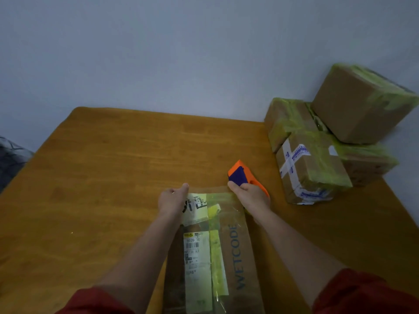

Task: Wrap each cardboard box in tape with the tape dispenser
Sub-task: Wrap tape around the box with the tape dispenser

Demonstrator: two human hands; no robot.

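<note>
Head view, single frame.

Noted long cardboard box [238, 257] flat on wooden table [113, 166], running lengthwise away from the camera, with blue "WETCODE" print along its right side. Logged white shipping label [195, 257] with barcode on the box's left half, and yellow-green strips down its middle. Seen glossy clear tape [226, 200] drawn across the box's far end, wrinkled at the edges.

Found left hand [171, 198] at the box's far left corner: thumb stretched toward the far edge, other fingers folded over the left side of the box and clamped on it, tips hidden.

Found right hand [249, 196] at the box's far right corner, fingers curled tight round the tape dispenser [240, 175]. Recorded dispenser as orange with a dark blue face, sticking out just beyond the box's far right corner and tilted up and away.

Counted four wrapped boxes further right of the long box and beyond it, well apart from it:
- white-and-blue taped box [310, 168], nearest
- rear box [285, 118] behind that one
- low box [371, 164] to the right, partly covered
- top box [360, 105] stacked above, tilted

Marked all four with greenish tape at edges.

Beyond the box: plain grey wall [181, 53]. Far left of the box: dark patterned fabric [11, 159] at the frame edge. Either side of the box's near end: red sleeves [362, 293].
</note>
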